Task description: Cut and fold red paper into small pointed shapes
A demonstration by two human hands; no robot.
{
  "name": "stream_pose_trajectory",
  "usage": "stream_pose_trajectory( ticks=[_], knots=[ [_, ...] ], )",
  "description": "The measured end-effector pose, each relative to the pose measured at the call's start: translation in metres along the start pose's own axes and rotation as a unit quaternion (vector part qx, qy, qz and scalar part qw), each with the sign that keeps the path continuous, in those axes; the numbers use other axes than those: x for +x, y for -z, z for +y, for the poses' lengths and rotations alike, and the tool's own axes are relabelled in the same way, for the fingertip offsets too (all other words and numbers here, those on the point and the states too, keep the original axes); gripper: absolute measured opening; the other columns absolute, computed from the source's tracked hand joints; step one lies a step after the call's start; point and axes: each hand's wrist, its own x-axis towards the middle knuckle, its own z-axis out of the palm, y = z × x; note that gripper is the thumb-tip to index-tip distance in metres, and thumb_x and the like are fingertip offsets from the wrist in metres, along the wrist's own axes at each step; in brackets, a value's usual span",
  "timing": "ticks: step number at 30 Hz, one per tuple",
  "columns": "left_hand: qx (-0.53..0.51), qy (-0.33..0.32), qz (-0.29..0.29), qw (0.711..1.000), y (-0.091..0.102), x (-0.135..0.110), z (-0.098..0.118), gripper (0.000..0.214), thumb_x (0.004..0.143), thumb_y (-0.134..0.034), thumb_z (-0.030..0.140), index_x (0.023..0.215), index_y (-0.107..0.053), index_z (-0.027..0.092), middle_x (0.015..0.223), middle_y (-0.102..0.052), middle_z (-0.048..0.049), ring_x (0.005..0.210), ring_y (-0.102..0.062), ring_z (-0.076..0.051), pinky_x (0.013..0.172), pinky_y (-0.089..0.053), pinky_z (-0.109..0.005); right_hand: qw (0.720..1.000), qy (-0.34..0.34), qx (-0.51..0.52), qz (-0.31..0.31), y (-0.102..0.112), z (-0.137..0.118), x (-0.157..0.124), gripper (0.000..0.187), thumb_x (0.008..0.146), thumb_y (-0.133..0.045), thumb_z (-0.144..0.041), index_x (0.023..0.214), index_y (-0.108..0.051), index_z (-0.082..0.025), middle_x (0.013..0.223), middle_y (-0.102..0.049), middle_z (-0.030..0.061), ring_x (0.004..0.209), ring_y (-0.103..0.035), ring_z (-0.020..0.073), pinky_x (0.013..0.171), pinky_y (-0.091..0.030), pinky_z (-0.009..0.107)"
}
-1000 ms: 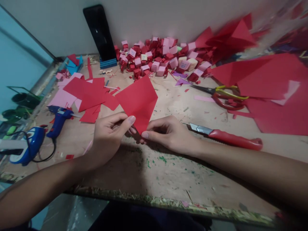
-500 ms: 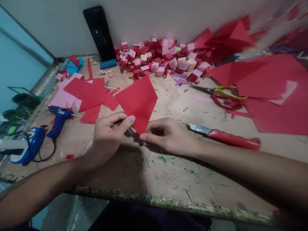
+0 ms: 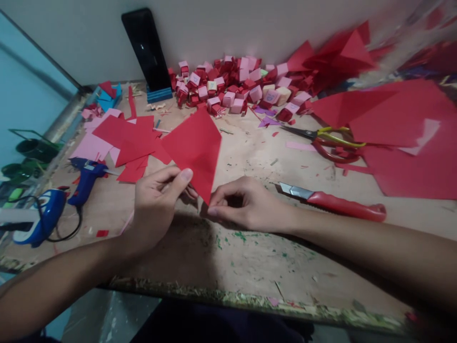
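Observation:
A sheet of red paper (image 3: 196, 147), creased and angular, is pinched at its lower left edge by my left hand (image 3: 162, 197), with the thumb on top. Its lower corner points down toward my right hand (image 3: 246, 205). The thumb and index finger of that hand are closed in a pinch right beside this corner. Whether the corner lies between those fingertips I cannot make out. To the right of my right hand lies a utility knife (image 3: 342, 205) with a red handle and bared blade.
Behind are many small red and pink paper cubes (image 3: 235, 90) and a phone (image 3: 146, 52) on a blue stand. Scissors (image 3: 332, 140) and large red sheets (image 3: 421, 166) lie right. At left are red paper pieces (image 3: 132, 138) and a blue glue gun (image 3: 85, 181) with its cord.
The red paper has shifted left and tilted, showing narrower. My left hand has moved slightly left with it. My right thumb no longer overlaps the paper's lower corner as clearly.

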Motion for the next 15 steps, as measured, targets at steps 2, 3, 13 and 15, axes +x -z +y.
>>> stream_pose_trajectory(
  ticks=[2,3,13,15],
  knots=[
    [-0.017,-0.003,0.023,1.000,0.0011,0.0033,0.0017,0.029,0.097,-0.065,0.031,0.070,-0.069,0.021,0.064,-0.071,0.0005,0.061,-0.068,-0.013,0.063,-0.058,-0.023,1.000,-0.009,-0.009,-0.012,0.0012,-0.0007,-0.0002,0.022,0.090,-0.076,-0.033,0.083,-0.076,-0.013,0.064,-0.065,0.0007,0.053,-0.050,0.0087,0.049,-0.039,0.024],
    [-0.019,-0.003,0.027,0.999,0.0014,0.0047,0.0027,0.028,0.096,-0.065,0.030,0.070,-0.069,0.021,0.064,-0.071,0.0008,0.060,-0.067,-0.013,0.062,-0.058,-0.023,1.000,-0.016,-0.006,-0.006,0.0019,-0.0013,0.0000,0.023,0.091,-0.076,-0.034,0.083,-0.076,-0.013,0.064,-0.066,0.0012,0.053,-0.051,0.0090,0.050,-0.039,0.024],
    [0.017,0.016,-0.096,0.995,-0.0043,0.0001,0.0061,0.026,0.091,-0.072,0.027,0.065,-0.072,0.020,0.062,-0.073,0.0015,0.055,-0.069,-0.012,0.055,-0.058,-0.019,0.996,0.014,0.050,0.076,0.0079,0.0048,0.0017,0.039,0.092,-0.079,-0.047,0.072,-0.076,-0.013,0.060,-0.066,0.0024,0.052,-0.055,0.0108,0.048,-0.041,0.024],
    [0.018,0.020,-0.093,0.995,-0.0043,-0.0003,0.0045,0.026,0.091,-0.073,0.028,0.066,-0.072,0.020,0.063,-0.074,0.0012,0.056,-0.070,-0.012,0.055,-0.058,-0.018,0.995,0.007,0.066,0.075,0.0088,0.0068,0.0010,0.041,0.093,-0.078,-0.047,0.068,-0.074,-0.014,0.055,-0.063,0.0013,0.046,-0.051,0.0096,0.044,-0.037,0.023]
  ],
)
